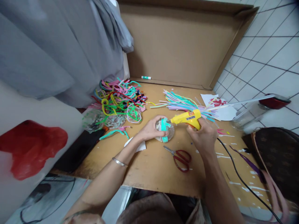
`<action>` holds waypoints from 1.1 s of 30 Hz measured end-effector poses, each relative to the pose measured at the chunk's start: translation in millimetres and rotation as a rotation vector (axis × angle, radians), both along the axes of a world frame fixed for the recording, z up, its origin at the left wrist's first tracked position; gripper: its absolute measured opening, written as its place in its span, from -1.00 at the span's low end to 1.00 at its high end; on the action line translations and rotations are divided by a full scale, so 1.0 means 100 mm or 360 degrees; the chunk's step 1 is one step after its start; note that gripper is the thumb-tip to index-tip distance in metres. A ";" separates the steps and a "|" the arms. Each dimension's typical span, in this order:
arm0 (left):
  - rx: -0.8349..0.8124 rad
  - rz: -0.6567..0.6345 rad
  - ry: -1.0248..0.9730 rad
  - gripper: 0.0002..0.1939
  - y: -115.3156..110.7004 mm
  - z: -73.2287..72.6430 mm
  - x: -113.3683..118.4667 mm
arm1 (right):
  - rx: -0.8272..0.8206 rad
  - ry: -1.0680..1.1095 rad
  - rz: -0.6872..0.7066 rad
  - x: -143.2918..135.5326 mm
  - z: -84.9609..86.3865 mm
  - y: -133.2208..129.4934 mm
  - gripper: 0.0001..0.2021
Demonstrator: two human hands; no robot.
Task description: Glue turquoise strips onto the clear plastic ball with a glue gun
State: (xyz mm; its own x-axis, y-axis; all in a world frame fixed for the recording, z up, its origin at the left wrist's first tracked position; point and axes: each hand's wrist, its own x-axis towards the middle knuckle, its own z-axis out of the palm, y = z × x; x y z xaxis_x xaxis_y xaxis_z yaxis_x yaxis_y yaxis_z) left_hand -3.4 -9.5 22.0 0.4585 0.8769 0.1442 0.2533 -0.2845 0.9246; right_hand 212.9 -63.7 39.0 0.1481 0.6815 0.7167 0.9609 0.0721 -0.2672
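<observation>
My left hand (150, 128) is closed on the left side of a clear round disc (171, 133) with a teal fuzzy strip (164, 129) across it. In my right hand (204, 132) is a yellow glue gun (187, 119), its nozzle pointing left and close to the teal strip; whether it touches cannot be made out. Red-handled scissors (182, 159) lie on the table just below the disc. A piece of white paper (140, 147) lies partly under my left wrist.
Tangled colourful pipe cleaners (116, 96) lie at the back left, straight ones (179, 101) behind the glue gun. A brown bag (277, 158), a clear bottle (247, 115) and a black cord (240, 174) are on the right. Cardboard (177, 43) stands behind; a black tablet-like object (77, 151) lies left.
</observation>
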 end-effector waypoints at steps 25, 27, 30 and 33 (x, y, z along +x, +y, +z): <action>-0.0006 0.0008 -0.0018 -0.34 -0.01 0.01 0.00 | 0.0031 -0.0014 0.0019 0.02 0.02 0.00 -0.87; -0.0020 0.0007 -0.0025 -0.35 -0.01 0.02 0.00 | 0.0030 -0.0026 0.0027 0.03 0.02 0.00 -0.88; -0.0030 0.0004 -0.0031 -0.35 -0.01 0.02 0.00 | 0.0024 -0.0049 0.0040 0.03 0.02 0.00 -0.90; -0.0032 0.0001 -0.0028 -0.34 -0.01 0.03 0.01 | 0.0026 -0.0060 0.0052 0.02 0.01 0.00 -0.90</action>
